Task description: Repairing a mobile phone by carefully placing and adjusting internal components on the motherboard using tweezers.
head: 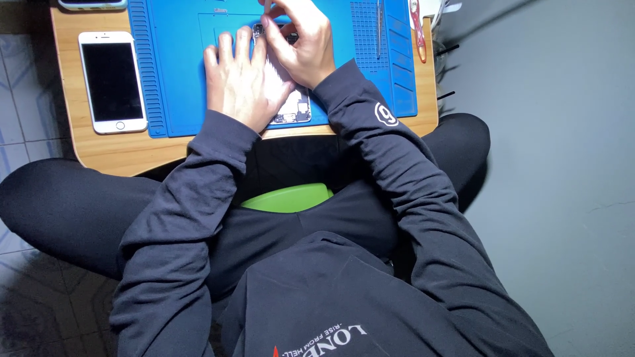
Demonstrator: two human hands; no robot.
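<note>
Both arms, in dark long sleeves, reach forward from the body and bend at the elbows so that the forearms converge ahead of the chest. The left hand [239, 79] lies palm down and flat, its fingers stretched forward and slightly spread, the wrist straight in line with the forearm. The right hand [301, 41] sits just beyond and to the right of the left hand, touching it along the thumb side; its back faces up, the wrist is bent inward, and its fingers curl down with thumb and forefinger brought together in a pinch just ahead of the left hand's fingertips.
</note>
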